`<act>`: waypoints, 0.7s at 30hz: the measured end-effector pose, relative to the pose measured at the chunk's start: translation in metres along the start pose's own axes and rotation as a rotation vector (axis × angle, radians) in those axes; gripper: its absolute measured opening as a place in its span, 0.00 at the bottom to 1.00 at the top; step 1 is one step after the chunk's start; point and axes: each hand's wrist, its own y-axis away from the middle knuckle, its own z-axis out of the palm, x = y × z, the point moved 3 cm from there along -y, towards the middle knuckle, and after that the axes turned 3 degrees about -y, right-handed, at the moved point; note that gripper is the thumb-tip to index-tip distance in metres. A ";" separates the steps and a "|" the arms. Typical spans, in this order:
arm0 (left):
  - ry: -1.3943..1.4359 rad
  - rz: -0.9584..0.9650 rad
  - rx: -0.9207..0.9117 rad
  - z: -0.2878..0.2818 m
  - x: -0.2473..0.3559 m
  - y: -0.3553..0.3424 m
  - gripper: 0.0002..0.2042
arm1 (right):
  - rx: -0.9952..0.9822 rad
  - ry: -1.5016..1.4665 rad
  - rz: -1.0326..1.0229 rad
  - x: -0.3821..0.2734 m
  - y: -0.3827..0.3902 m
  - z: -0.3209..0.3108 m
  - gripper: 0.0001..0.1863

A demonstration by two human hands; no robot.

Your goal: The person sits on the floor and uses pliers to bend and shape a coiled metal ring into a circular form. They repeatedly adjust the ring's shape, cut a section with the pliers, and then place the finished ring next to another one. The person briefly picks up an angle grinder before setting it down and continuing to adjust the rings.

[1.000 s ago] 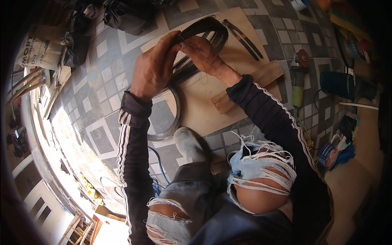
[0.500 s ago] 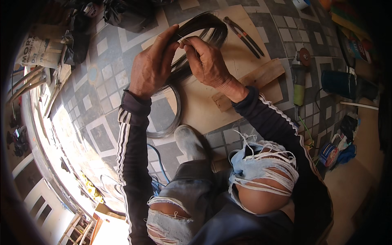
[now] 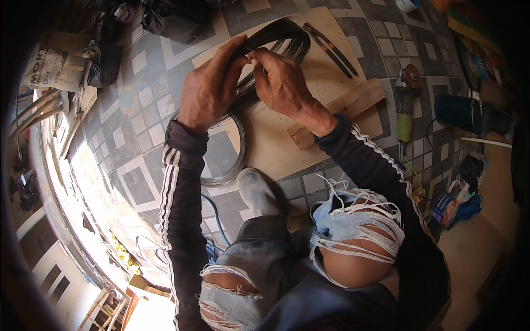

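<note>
My left hand (image 3: 210,88) grips a long bundle of thin dark wire (image 3: 279,27), its fingers closed along the bundle. My right hand (image 3: 281,88) is closed just to its right, thumb and fingertips pinched at the bundle where fine strands cross; the fingertips are partly hidden. A round coil of wire (image 3: 238,160) lies below my hands, partly on a pale board (image 3: 265,151). Long-handled nippers (image 3: 331,49) with black and orange handles lie at the board's upper right. A short wooden plank (image 3: 353,105) lies beside my right wrist.
An angle grinder (image 3: 404,105) lies on the tiled floor at the right, near a dark green container (image 3: 457,113). Black bags (image 3: 174,19) and a printed sack (image 3: 52,63) are at the upper left. A blue hose (image 3: 212,215) runs beside my boot (image 3: 259,193).
My right hand has shifted slightly right and turned, its fingers curling more tightly at the bundle. My left hand stays on the bundle with slight movement.
</note>
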 end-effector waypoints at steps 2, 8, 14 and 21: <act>-0.012 -0.004 0.002 0.000 0.001 0.000 0.20 | -0.025 0.035 0.017 0.004 0.003 0.002 0.07; 0.036 -0.021 -0.003 -0.001 -0.001 0.001 0.19 | 0.002 -0.063 0.117 0.008 0.019 -0.001 0.05; -0.051 -0.026 0.069 -0.001 -0.009 0.000 0.18 | -0.131 -0.003 0.047 -0.019 0.008 -0.052 0.06; -0.169 0.109 -0.004 0.011 0.004 0.001 0.19 | -0.283 0.228 -0.359 -0.053 -0.050 -0.097 0.04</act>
